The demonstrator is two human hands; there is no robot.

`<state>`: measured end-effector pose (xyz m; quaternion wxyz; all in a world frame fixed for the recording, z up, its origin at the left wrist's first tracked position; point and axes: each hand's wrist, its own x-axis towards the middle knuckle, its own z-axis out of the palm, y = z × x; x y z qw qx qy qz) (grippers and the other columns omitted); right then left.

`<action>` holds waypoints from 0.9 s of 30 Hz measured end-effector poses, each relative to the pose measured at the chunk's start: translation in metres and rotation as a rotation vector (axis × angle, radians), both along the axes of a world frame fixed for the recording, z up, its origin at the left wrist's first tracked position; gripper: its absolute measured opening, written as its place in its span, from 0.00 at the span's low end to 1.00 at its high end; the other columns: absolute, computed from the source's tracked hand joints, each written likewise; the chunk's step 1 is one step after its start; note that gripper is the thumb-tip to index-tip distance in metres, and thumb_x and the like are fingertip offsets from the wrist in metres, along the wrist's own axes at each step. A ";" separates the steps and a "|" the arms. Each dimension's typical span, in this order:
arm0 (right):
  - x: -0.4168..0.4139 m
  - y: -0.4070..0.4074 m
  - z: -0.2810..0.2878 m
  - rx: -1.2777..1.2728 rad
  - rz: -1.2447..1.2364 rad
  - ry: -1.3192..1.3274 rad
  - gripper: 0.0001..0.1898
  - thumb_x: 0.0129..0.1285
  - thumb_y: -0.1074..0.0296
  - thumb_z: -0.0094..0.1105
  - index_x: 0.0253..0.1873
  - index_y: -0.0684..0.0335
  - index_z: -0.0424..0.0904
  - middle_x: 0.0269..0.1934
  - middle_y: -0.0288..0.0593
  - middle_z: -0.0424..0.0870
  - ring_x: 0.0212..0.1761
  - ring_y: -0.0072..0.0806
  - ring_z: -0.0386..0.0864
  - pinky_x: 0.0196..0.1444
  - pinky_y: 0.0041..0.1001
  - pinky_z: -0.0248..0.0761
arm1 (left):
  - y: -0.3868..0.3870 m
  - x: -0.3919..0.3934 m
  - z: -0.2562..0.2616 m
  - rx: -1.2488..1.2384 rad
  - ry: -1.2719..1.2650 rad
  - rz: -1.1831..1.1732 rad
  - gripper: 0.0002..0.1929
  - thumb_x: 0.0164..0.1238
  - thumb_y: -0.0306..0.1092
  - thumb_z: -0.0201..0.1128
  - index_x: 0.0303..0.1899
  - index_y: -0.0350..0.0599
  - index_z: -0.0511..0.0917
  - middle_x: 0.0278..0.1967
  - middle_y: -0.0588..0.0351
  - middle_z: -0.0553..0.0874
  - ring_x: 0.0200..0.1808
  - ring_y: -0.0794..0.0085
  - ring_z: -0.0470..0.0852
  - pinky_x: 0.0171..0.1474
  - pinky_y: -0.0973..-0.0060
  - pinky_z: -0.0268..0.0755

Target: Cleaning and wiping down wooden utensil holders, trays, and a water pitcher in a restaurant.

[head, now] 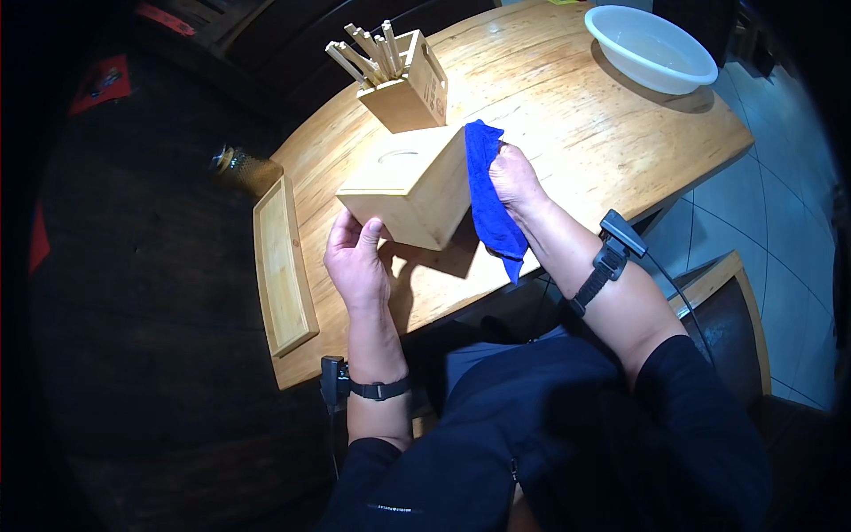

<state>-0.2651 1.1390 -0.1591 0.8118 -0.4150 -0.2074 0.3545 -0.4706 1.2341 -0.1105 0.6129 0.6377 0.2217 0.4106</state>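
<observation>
A light wooden tissue box (435, 203), with a curved slot in its top, is held tilted over the wooden table (552, 86). My left hand (359, 259) grips its near left lower corner, the thumb on the front side and the fingers beneath. At the box's right side my right hand (515, 176) is closed on a blue cloth (488, 193), which hangs down along that side. Part of the cloth touches or nearly touches the box's upper right edge; the exact contact is hidden.
Behind the box stands a wooden holder (412, 100) with several chopsticks (372, 63). A shallow wooden tray (286, 266) lies at the table's left edge, near an amber glass jar (249, 171). A white plastic basin (651, 50) sits at the far right. A chair (731, 319) is at the right.
</observation>
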 end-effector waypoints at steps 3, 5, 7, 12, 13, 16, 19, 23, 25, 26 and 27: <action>-0.006 -0.001 0.008 0.108 0.082 0.159 0.07 0.70 0.65 0.58 0.46 0.60 0.79 0.26 0.30 0.78 0.23 0.18 0.74 0.26 0.22 0.70 | -0.007 0.003 -0.007 -0.001 -0.095 0.100 0.29 0.70 0.26 0.62 0.70 0.37 0.63 0.56 0.53 0.80 0.52 0.75 0.80 0.59 0.72 0.71; -0.010 -0.002 0.014 0.164 0.122 0.249 0.08 0.70 0.66 0.58 0.50 0.59 0.78 0.29 0.31 0.78 0.25 0.18 0.74 0.27 0.22 0.70 | -0.011 0.004 -0.010 -0.013 -0.166 -0.119 0.36 0.71 0.37 0.63 0.74 0.41 0.55 0.64 0.53 0.73 0.60 0.75 0.74 0.61 0.73 0.68; -0.014 -0.005 0.019 0.246 0.178 0.333 0.10 0.70 0.67 0.58 0.53 0.58 0.76 0.31 0.31 0.78 0.27 0.17 0.74 0.28 0.22 0.70 | -0.016 0.004 -0.014 -0.130 -0.165 -0.313 0.63 0.50 0.57 0.77 0.76 0.37 0.40 0.71 0.46 0.60 0.71 0.62 0.63 0.71 0.66 0.58; -0.022 -0.018 0.018 0.177 0.414 0.015 0.23 0.72 0.59 0.57 0.67 0.58 0.68 0.41 0.32 0.78 0.37 0.16 0.75 0.40 0.19 0.72 | -0.025 0.007 -0.017 -0.073 -0.043 -0.235 0.55 0.49 0.51 0.79 0.72 0.37 0.52 0.64 0.48 0.70 0.66 0.62 0.69 0.69 0.65 0.60; -0.022 -0.018 0.015 0.244 0.427 0.007 0.25 0.71 0.58 0.57 0.69 0.58 0.66 0.43 0.34 0.80 0.39 0.18 0.76 0.43 0.21 0.73 | -0.026 0.007 -0.015 -0.043 -0.028 -0.227 0.51 0.51 0.53 0.77 0.70 0.35 0.57 0.65 0.48 0.70 0.67 0.61 0.68 0.70 0.64 0.57; -0.019 -0.010 0.007 0.161 0.437 -0.017 0.19 0.70 0.65 0.58 0.63 0.58 0.70 0.42 0.27 0.75 0.41 0.12 0.70 0.45 0.17 0.68 | -0.022 0.005 -0.006 -0.030 -0.071 -0.249 0.50 0.49 0.43 0.79 0.70 0.36 0.55 0.62 0.49 0.71 0.64 0.63 0.71 0.66 0.66 0.63; -0.014 0.002 -0.001 0.109 0.400 0.093 0.17 0.70 0.64 0.59 0.61 0.57 0.71 0.41 0.26 0.75 0.40 0.12 0.70 0.45 0.17 0.69 | -0.021 -0.002 0.000 -0.050 -0.042 -0.279 0.53 0.46 0.39 0.80 0.71 0.36 0.54 0.60 0.49 0.72 0.60 0.64 0.73 0.63 0.68 0.67; -0.009 0.005 -0.003 0.312 0.271 0.160 0.14 0.70 0.64 0.58 0.58 0.58 0.74 0.42 0.28 0.78 0.37 0.12 0.73 0.40 0.16 0.70 | -0.020 -0.016 -0.002 -0.095 0.029 -0.314 0.51 0.42 0.40 0.82 0.68 0.34 0.60 0.56 0.50 0.76 0.57 0.65 0.75 0.63 0.69 0.66; -0.006 0.002 0.000 0.262 0.240 0.204 0.13 0.71 0.63 0.57 0.55 0.59 0.75 0.41 0.30 0.79 0.36 0.14 0.76 0.38 0.16 0.72 | -0.016 -0.016 -0.007 -0.075 -0.015 -0.349 0.47 0.45 0.41 0.82 0.65 0.35 0.64 0.54 0.51 0.78 0.56 0.65 0.76 0.63 0.69 0.67; -0.004 -0.001 0.003 0.203 0.169 0.163 0.12 0.71 0.63 0.56 0.54 0.60 0.76 0.40 0.31 0.80 0.36 0.15 0.76 0.39 0.17 0.73 | -0.014 -0.013 -0.011 -0.087 -0.103 -0.308 0.42 0.48 0.41 0.81 0.64 0.35 0.67 0.54 0.52 0.79 0.56 0.66 0.77 0.62 0.69 0.68; -0.002 -0.002 0.007 0.098 0.063 0.140 0.11 0.72 0.64 0.56 0.53 0.60 0.77 0.39 0.32 0.81 0.36 0.16 0.77 0.39 0.19 0.73 | -0.012 -0.009 -0.015 -0.103 -0.175 -0.266 0.38 0.51 0.41 0.80 0.62 0.36 0.69 0.53 0.53 0.80 0.56 0.67 0.77 0.62 0.70 0.68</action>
